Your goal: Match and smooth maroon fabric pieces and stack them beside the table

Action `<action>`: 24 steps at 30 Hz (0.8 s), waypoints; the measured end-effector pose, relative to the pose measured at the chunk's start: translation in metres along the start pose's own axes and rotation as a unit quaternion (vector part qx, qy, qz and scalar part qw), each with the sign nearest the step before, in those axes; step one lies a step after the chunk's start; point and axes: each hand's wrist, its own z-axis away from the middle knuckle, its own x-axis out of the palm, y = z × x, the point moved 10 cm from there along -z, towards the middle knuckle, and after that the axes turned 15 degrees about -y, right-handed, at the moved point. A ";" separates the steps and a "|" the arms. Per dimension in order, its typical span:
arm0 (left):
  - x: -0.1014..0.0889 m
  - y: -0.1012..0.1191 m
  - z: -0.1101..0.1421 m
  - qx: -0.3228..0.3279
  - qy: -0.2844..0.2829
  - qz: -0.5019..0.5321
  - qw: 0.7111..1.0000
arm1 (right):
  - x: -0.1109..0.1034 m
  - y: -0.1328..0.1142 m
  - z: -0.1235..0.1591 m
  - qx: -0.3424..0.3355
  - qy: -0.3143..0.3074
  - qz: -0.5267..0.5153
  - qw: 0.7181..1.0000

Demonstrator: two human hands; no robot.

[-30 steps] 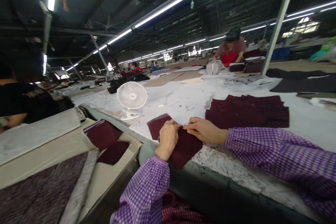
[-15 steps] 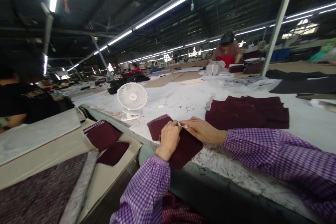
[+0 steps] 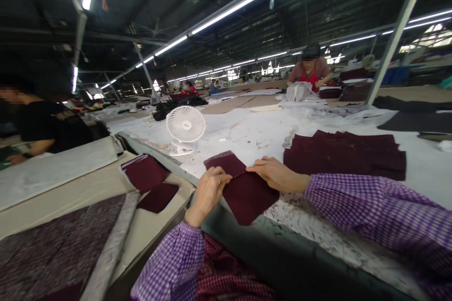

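Observation:
A small stack of maroon fabric pieces [image 3: 247, 195] lies at the near edge of the white-covered table [image 3: 247, 136]. My left hand [image 3: 208, 193] pinches the left edge of the top piece, fingers closed on it. My right hand [image 3: 277, 175] rests flat on the stack's far edge, fingers stretched toward the left. A further maroon piece [image 3: 225, 162] lies just behind the hands. A larger pile of maroon pieces [image 3: 346, 153] sits to the right, beyond my right arm.
A small white fan [image 3: 185, 127] stands behind the stack. More maroon pieces [image 3: 144, 172] lie on a lower table at left, beside grey speckled fabric [image 3: 52, 249]. A person in black [image 3: 38, 124] sits at left. Another person [image 3: 310, 73] works at a far table. A metal post [image 3: 399, 33] rises at right.
My left hand has slid left and toward me, pulling the top piece's edge with it. The view has shifted slightly to the left. My right hand stays on the stack.

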 end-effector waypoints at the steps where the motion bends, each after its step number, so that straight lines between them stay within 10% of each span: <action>1: 0.000 0.002 0.003 0.007 0.006 -0.010 1.000 | 0.000 0.000 -0.001 0.004 -0.006 0.005 1.000; 15: 0.001 0.022 0.007 0.017 -0.008 -0.124 0.992 | -0.005 -0.036 -0.024 -0.015 -0.168 0.176 0.970; 24: -0.007 -0.002 0.020 0.025 0.045 0.045 0.998 | -0.002 -0.055 -0.033 -0.032 -0.228 0.204 0.951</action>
